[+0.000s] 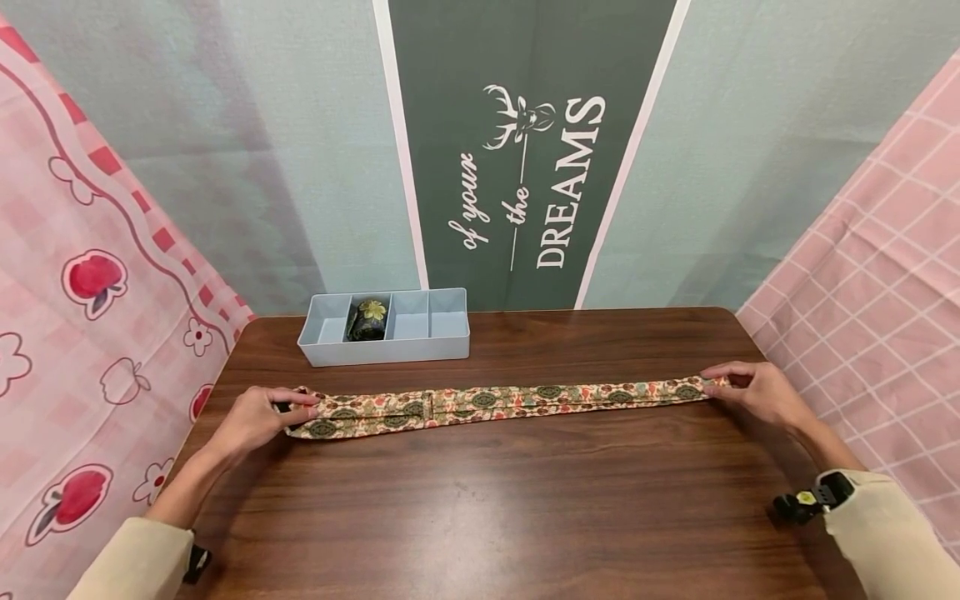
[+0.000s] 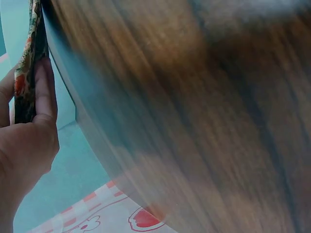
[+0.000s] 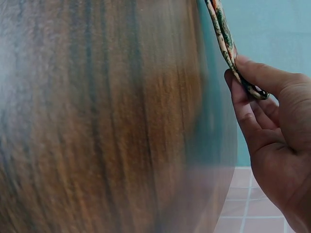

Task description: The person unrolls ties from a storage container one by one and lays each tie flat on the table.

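Note:
A folded necktie (image 1: 517, 400) with a cream, green and red pattern stretches from left to right above the wooden table, a small loop across its back left of the middle. My left hand (image 1: 255, 419) pinches its wider left end between thumb and fingers; the left wrist view shows the folded cloth (image 2: 25, 87) edge-on in that grip. At the narrower right end, my right hand (image 1: 763, 395) pinches the tie, and the right wrist view shows thumb and fingertips closed on the layered end (image 3: 232, 63).
A light blue divided box (image 1: 390, 350) stands at the table's back left. One of its compartments holds a dark roll (image 1: 369, 322) with a yellow flower. Behind the brown table (image 1: 480, 508) hangs a green curtain (image 1: 337, 167), with pink cloths at both sides.

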